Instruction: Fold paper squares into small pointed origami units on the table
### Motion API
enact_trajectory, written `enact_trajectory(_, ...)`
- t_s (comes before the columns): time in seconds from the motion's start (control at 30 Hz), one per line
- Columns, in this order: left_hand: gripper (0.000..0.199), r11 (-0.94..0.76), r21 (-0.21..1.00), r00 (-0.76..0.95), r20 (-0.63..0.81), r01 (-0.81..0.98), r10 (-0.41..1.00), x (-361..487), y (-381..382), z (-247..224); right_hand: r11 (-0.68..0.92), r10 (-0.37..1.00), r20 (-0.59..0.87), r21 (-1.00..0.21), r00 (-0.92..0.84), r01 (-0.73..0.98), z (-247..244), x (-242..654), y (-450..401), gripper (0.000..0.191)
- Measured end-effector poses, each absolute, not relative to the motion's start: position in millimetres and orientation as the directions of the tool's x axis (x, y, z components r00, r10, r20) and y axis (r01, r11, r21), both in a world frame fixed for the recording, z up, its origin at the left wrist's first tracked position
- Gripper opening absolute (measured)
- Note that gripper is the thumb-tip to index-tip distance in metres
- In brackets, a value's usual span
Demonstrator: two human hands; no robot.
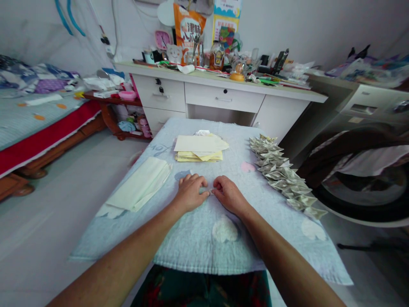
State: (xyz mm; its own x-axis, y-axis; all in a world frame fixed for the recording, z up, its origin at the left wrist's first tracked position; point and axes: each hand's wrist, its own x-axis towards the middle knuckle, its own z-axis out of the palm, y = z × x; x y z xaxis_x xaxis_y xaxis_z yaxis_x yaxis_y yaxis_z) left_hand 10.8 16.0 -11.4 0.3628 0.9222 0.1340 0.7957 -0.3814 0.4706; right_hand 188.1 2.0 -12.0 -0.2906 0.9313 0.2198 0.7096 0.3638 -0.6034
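Observation:
Both hands are close together over the middle of the cloth-covered table. My left hand has its fingers curled, thumb and fingertips pinching at a tiny pale bit too small to name. Facing it, my right hand pinches at the same small bit from the other side. Just beyond them lies a stack of cream and yellow paper. A folded pale green-white bundle of sheets rests to the left. Along the right side runs a row of pointed folded paper pieces, set close against each other.
Behind the table stands a white desk crowded with jars and an orange bag. A bed is at the left, a washing machine with cloth hanging from it at the right.

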Motion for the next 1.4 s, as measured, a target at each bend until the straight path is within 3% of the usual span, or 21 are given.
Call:
enact_trajectory(0.17, 0.011, -0.381, 0.479, 0.366, 0.129, 0.791, 0.922, 12.2, 15.5, -14.1, 0.34, 0.939, 0.22, -0.476, -0.265, 0.811, -15.1, 191.4, 2.3, 0.01)
enact_trajectory(0.27, 0.007, -0.356, 0.516, 0.367, 0.085, 0.779, 0.926, 14.4, 14.4, -11.5, 0.33, 0.944, 0.185, -0.459, -0.274, 0.825, -14.0, 192.7, 1.2, 0.01)
enact_trajectory(0.7, 0.005, -0.514, 0.575, 0.497, 0.204, 0.636, 0.843, 13.6, 6.5, -6.4, 0.411, 0.91, 0.18, -0.514, -0.374, 0.753, -7.0, 195.3, -4.4, 0.006)
enact_trajectory(1.07, 0.006, -0.575, 0.652, 0.549, 0.28, 0.494, 0.788, 5.9, 13.4, -2.8, 0.485, 0.872, 0.269, -0.591, -0.41, 0.644, -1.8, 197.5, -4.3, 0.004)
enact_trajectory(1.13, 0.007, -0.546, 0.694, 0.546, 0.258, 0.469, 0.797, 3.0, 15.3, -3.0, 0.496, 0.864, 0.276, -0.61, -0.421, 0.617, -0.3, 198.0, -5.2, 0.003)
enact_trajectory(1.27, 0.01, -0.409, 0.817, 0.472, 0.195, 0.407, 0.86, -0.2, 17.1, -4.2, 0.489, 0.864, 0.284, -0.672, -0.415, 0.557, 2.2, 199.0, -7.2, 0.023)
enact_trajectory(1.4, 0.015, -0.273, 0.896, 0.425, 0.109, 0.349, 0.899, -0.1, 18.0, -4.7, 0.453, 0.876, 0.256, -0.727, -0.408, 0.516, 2.9, 197.7, -7.4, 0.007)
